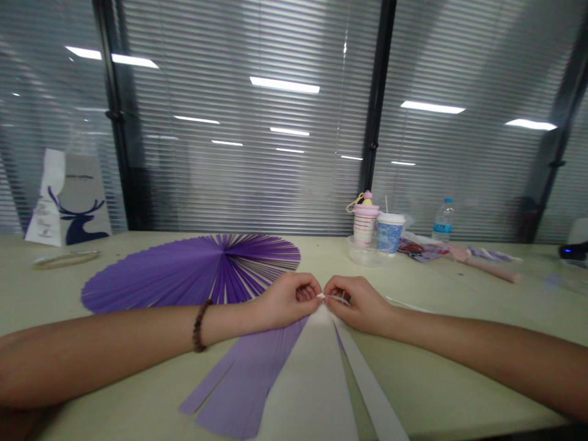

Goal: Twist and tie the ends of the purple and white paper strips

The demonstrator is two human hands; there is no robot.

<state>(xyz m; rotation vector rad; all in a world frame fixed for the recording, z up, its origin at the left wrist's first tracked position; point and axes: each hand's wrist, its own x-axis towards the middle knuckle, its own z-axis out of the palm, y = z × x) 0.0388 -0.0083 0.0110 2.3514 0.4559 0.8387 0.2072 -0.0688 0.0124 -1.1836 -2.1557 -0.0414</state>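
My left hand [294,299] and my right hand [356,303] meet over the table, each with fingers pinched at the narrow top of a fan of paper strips. The fan has white strips [307,380] in the middle and right and light purple strips [243,386] at the left, spreading toward me. A thin white cord shows at my right fingers and seems to run out behind that hand. What exactly my left fingertips pinch is small and pale. A round, pleated purple fan [184,269] lies spread behind my left hand.
On the pale table [459,386], a paper bag with a deer [85,202] and a beige loop [67,259] are at left. Back right are a pink-lidded cup [365,223], a blue cup [390,234], a clear tub [365,254], a bottle [443,220] and a pink stick [491,268].
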